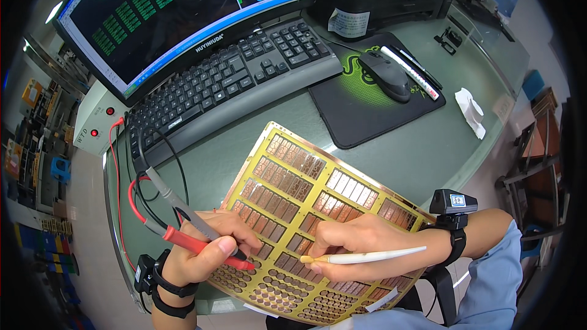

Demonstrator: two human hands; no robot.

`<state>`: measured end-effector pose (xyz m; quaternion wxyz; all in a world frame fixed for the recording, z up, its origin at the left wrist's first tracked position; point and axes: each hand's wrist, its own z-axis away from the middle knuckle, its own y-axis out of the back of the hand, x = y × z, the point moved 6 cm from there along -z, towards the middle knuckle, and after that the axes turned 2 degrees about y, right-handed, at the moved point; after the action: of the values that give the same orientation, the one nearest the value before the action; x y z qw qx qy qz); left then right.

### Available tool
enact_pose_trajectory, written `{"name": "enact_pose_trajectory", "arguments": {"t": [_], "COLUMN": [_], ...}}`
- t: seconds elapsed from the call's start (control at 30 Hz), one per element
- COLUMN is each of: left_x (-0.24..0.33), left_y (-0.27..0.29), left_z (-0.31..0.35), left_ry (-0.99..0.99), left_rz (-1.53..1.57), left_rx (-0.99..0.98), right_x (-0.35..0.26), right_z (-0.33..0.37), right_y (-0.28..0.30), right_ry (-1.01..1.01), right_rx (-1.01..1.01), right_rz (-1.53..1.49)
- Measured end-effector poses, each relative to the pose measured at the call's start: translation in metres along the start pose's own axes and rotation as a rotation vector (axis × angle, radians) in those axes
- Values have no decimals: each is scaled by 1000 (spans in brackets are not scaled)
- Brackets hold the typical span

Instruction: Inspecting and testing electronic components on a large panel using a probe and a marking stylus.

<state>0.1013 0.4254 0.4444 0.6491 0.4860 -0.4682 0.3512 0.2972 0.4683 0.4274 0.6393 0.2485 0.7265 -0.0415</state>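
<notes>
A yellow circuit board panel with rows of copper-coloured rectangular and round patterns lies tilted at the near edge of the desk, under both hands. Closed around a red test probe and a grey test probe, my left hand is over the panel's left part. The red probe's tip end points down at the panel; whether it touches cannot be made out. My right hand pinches a slim white tapered stick with a yellowish end, above the panel's middle. The stick's kind is unclear.
Behind the panel are a black keyboard, a monitor and a mouse on a mouse pad. A marker lies beside the mouse. Probe leads run left near a white box. A printer stands at the back.
</notes>
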Motion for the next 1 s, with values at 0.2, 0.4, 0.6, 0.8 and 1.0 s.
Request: {"name": "enact_pose_trajectory", "arguments": {"t": [0.2, 0.4, 0.6, 0.8, 1.0], "left_x": [0, 0, 2, 1, 2], "left_y": [0, -1, -1, -1, -1], "left_z": [0, -1, -1, -1, -1], "left_ry": [7, 3, -7, -13, -66], "left_rz": [-6, 17, 13, 51, 31], "left_rx": [3, -9, -6, 2, -2], "right_x": [0, 4, 8, 7, -6], "right_z": [0, 0, -2, -4, 1], "right_y": [0, -1, 0, 0, -5], "right_ry": [-21, -53, -165, -275, -15], "right_rx": [-12, -27, -57, -137, -37], "right_rz": [-4, 1, -74, -45, 150]}}
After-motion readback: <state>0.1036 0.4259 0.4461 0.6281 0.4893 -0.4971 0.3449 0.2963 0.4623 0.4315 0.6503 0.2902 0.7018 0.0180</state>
